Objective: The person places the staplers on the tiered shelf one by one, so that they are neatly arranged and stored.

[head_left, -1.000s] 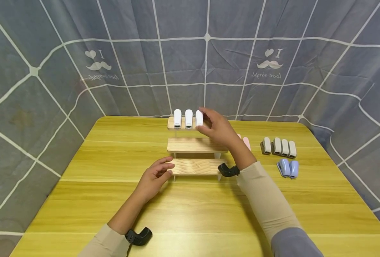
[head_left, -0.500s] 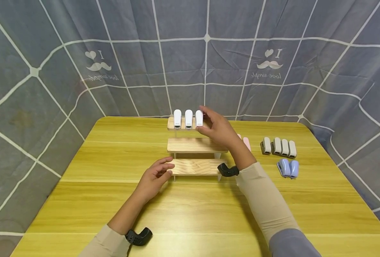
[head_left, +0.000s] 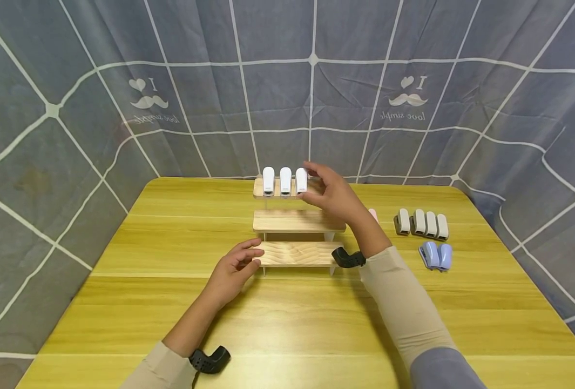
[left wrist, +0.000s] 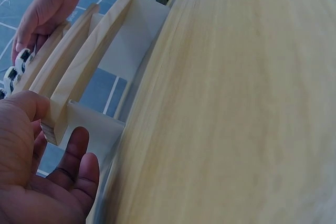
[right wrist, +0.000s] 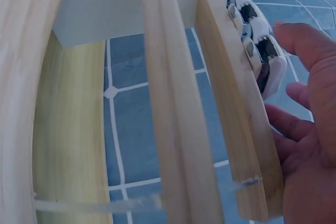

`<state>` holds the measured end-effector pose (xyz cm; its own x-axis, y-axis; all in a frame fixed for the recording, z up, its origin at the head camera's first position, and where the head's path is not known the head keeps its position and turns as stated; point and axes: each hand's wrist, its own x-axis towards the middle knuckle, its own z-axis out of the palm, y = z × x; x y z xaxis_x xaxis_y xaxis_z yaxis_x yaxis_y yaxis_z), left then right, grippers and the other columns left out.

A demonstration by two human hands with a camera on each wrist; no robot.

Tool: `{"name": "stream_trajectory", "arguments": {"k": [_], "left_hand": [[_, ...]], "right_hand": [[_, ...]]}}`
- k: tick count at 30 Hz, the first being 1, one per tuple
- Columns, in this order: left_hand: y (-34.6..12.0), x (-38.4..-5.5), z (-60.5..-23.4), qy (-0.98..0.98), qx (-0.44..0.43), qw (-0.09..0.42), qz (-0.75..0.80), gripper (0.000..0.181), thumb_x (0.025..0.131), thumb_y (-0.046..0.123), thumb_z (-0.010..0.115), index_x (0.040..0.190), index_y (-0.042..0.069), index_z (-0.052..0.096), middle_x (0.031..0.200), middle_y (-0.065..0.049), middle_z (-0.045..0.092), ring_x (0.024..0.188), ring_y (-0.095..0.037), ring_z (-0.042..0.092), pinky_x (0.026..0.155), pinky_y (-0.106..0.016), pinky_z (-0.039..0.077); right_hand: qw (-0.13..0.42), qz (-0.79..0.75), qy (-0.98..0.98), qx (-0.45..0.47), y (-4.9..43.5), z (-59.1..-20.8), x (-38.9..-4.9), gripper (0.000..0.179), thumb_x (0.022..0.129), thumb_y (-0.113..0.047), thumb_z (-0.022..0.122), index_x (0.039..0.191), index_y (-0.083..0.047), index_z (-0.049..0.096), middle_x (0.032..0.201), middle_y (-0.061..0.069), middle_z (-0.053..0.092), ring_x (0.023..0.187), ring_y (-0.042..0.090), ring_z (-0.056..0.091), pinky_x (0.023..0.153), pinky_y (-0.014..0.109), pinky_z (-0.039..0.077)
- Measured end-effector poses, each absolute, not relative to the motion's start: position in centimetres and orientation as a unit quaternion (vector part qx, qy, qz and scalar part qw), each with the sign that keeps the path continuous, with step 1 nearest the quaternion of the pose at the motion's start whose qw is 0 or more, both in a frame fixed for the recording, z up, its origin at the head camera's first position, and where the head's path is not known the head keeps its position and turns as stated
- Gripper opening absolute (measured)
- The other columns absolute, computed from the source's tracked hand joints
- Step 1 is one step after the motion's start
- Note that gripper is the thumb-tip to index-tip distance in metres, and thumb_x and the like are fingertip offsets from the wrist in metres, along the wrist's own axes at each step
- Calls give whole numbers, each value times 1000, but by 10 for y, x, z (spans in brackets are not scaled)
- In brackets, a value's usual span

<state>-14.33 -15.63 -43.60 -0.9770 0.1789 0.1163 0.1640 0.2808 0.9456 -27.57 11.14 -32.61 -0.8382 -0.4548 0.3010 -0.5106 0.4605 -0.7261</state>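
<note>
Three small white staplers stand in a row on the top tier of a three-step wooden display stand (head_left: pixel 299 221). My right hand (head_left: pixel 333 195) reaches over the stand to the rightmost white stapler (head_left: pixel 301 181), pinching it with the thumb at its front end and the index finger at its back. In the right wrist view, the fingertips lie right against that stapler's white shell (right wrist: pixel 274 77). My left hand (head_left: pixel 231 273) is at the left end of the lowest step (head_left: pixel 297 254), fingers loosely bent and fingertips at the step's edge. In the left wrist view, nothing is held between them.
Several grey-white staplers (head_left: pixel 430 222) line up on the table right of the stand. Two lilac staplers (head_left: pixel 437 255) lie in front of them. A pink one (head_left: pixel 373 214) is mostly hidden behind my right forearm. A grey curtain (head_left: pixel 287 108) encloses the table's back and sides.
My right hand has shifted very slightly to the right at the rightmost white stapler. The left hand and the staplers have stayed in place.
</note>
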Motion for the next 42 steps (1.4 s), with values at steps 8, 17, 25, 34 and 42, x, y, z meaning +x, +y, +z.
{"name": "stream_trajectory", "arguments": {"k": [8,17,25,34,42], "left_hand": [[-149,-133,-414,809,102,12,579,24,99,4,60,120,-5,67,146,-10,50,116,-27,57,88,-28,48],[-147,-126,-401,804,102,13,585,23,98,4,60,118,-4,68,144,-10,51,114,-27,57,89,-29,47],[-148,-127,-406,804,106,11,585,23,98,4,60,119,-4,68,145,-11,51,116,-28,57,89,-29,47],[-149,-128,-405,808,100,17,580,24,99,6,60,120,-3,68,145,-5,51,115,-26,57,91,-32,48],[-150,-127,-404,802,96,25,589,24,99,5,59,121,-4,67,146,-7,50,115,-26,57,91,-31,47]], "right_hand": [[16,499,-825,265,127,-327,-278,63,93,-19,71,150,-13,44,145,12,47,120,33,54,98,46,46],[94,496,-827,249,153,-334,-263,47,96,-15,68,139,-6,55,138,13,54,121,31,54,99,48,43],[142,498,-818,250,186,-333,-236,38,95,-2,66,132,0,60,130,16,59,121,25,54,97,44,43],[135,447,-856,224,231,-340,-212,42,95,-1,66,136,-4,58,130,12,59,116,10,53,93,24,43],[108,419,-883,183,265,-355,-194,43,98,-9,64,140,-5,55,132,17,57,106,7,53,79,17,48]]}}
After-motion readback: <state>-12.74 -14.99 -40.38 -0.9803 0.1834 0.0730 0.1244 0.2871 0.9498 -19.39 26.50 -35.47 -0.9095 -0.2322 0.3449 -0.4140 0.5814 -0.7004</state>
